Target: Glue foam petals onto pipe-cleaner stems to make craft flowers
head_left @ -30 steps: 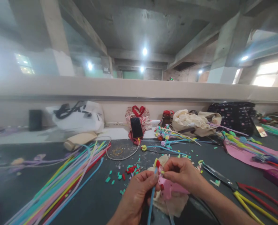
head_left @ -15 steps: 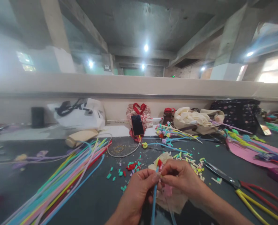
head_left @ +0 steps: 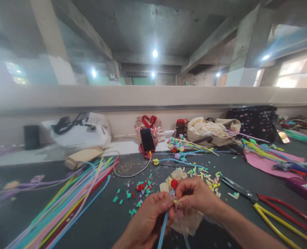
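A blue pipe cleaner [head_left: 163,228] with a red fuzzy tip [head_left: 173,184] is pinched upright, slightly tilted, between the thumb and fingers of my left hand [head_left: 153,211]. Close beside it, my right hand [head_left: 197,195] has thumb and forefinger closed on a small yellow piece [head_left: 175,201] against the stem. How that piece joins the stem is partly hidden by my fingers. Under both hands lies a crumpled beige cloth [head_left: 189,223]. Cut bits of red and green pipe cleaner [head_left: 143,186] are scattered past my left hand.
Long coloured pipe cleaners [head_left: 73,200] lie in a bundle at left. Scissors with red and yellow handles [head_left: 254,200] rest on the right. Behind are a phone [head_left: 147,139], finished flower stems [head_left: 180,147], a white bag [head_left: 80,131], and a pink sheet [head_left: 262,162].
The view has turned a little to the right. My hands stay together at the blue stem, which leans more, and the red tip now shows more fully above my fingers.
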Available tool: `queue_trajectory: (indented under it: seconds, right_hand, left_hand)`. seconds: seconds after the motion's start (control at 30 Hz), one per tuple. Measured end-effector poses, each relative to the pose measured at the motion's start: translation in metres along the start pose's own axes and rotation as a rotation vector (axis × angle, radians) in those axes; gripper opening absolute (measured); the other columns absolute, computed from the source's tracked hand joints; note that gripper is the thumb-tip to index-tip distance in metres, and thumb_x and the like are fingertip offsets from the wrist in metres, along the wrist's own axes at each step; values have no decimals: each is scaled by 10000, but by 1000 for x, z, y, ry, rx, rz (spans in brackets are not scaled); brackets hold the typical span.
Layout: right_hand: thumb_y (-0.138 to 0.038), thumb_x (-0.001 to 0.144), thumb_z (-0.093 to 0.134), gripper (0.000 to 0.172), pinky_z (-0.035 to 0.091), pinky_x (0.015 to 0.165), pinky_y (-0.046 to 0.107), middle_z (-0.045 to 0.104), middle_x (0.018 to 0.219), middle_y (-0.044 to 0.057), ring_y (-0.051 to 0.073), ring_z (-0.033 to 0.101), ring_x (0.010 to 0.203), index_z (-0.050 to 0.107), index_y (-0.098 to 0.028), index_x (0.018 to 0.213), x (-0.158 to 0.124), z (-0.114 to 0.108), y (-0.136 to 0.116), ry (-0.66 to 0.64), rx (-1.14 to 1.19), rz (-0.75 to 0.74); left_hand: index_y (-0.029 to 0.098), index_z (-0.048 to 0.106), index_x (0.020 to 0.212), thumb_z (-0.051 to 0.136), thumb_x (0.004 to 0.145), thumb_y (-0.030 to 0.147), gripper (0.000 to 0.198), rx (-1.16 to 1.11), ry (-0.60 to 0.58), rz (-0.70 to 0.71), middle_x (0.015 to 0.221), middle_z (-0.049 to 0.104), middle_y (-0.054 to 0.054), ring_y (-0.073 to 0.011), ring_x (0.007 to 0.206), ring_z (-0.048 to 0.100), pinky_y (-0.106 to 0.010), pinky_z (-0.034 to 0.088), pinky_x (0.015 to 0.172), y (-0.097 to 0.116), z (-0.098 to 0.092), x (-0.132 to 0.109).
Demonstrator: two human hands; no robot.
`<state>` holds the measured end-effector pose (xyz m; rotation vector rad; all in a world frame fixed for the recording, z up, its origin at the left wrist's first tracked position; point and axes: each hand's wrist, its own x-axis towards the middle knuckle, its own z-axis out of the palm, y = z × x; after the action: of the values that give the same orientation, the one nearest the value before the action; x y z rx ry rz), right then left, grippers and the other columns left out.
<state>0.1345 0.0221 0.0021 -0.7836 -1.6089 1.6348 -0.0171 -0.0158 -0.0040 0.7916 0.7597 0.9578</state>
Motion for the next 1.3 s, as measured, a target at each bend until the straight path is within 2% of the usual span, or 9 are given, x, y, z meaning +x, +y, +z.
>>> queue_trajectory:
  seconds: [0.17, 0.27, 0.47, 0.63, 0.8, 0.93, 1.1, 1.23, 1.3]
  right_hand:
    - [-273, 616, 685, 180, 397, 353, 142, 579, 464, -22, 76, 542, 381, 655, -106, 676, 3, -8, 1, 51, -4, -86]
    - [-271, 634, 664, 182, 397, 365, 137, 602, 527, -16, 71, 548, 416, 655, -114, 727, 4, -11, -1, 65, 33, -65]
    - [-233, 642, 661, 135, 340, 365, 124, 564, 466, -35, 42, 491, 379, 620, -106, 649, 2, -5, -3, 16, -48, -31]
    - [-260, 624, 691, 177, 384, 422, 153, 584, 534, -21, 55, 515, 424, 611, -107, 659, 0, -3, 2, -48, 75, -68]
    - [-243, 600, 718, 183, 391, 416, 146, 604, 545, -1, 56, 530, 419, 623, -92, 642, -2, -1, 8, -130, 193, -33]
    - [-264, 629, 696, 187, 411, 418, 161, 621, 570, 11, 71, 552, 423, 652, -93, 691, 0, -3, 7, -100, 186, -49]
    - [-399, 742, 555, 336, 390, 397, 163, 631, 603, 37, 89, 568, 453, 648, -87, 828, 0, -5, 2, -6, 94, -52]
    - [-343, 638, 667, 286, 366, 387, 149, 613, 574, -5, 72, 543, 427, 623, -116, 807, 3, -2, 7, -15, 114, -12]
    - [-306, 642, 671, 225, 345, 376, 139, 592, 530, -23, 62, 528, 402, 612, -118, 751, 4, -2, 10, -19, 83, -42]
  left_hand:
    - [131, 496, 525, 603, 672, 345, 281, -4, 26, 3, 403, 428, 43, -27, 320, 324, -162, 222, 341, 3, -7, 4]
    - [127, 496, 516, 596, 682, 342, 289, -4, 43, 48, 400, 414, 46, -26, 336, 330, -154, 230, 352, 3, -9, 5]
    - [131, 497, 515, 611, 669, 328, 275, -2, 76, 63, 393, 423, 48, -23, 329, 325, -153, 228, 357, 3, -6, 3]
    - [132, 498, 508, 626, 653, 323, 272, -9, 29, 46, 379, 418, 52, -22, 315, 313, -157, 216, 346, 5, -2, 1]
    - [128, 508, 531, 615, 660, 358, 285, -4, -20, 29, 402, 429, 45, -22, 312, 308, -164, 205, 336, 5, -1, -1]
    - [133, 496, 534, 604, 676, 349, 280, -12, -8, 44, 407, 425, 46, -24, 324, 311, -162, 214, 343, 3, -4, 1]
    - [131, 496, 540, 596, 689, 331, 269, -9, 62, 74, 437, 429, 46, -24, 355, 333, -153, 247, 363, 5, -5, 1]
    - [129, 492, 533, 586, 699, 327, 275, 6, 69, 70, 430, 418, 49, -19, 348, 333, -149, 244, 362, 6, -2, 0]
    - [128, 488, 524, 590, 694, 322, 277, 19, 67, 70, 409, 401, 55, -17, 334, 315, -148, 231, 352, 5, -2, 0]
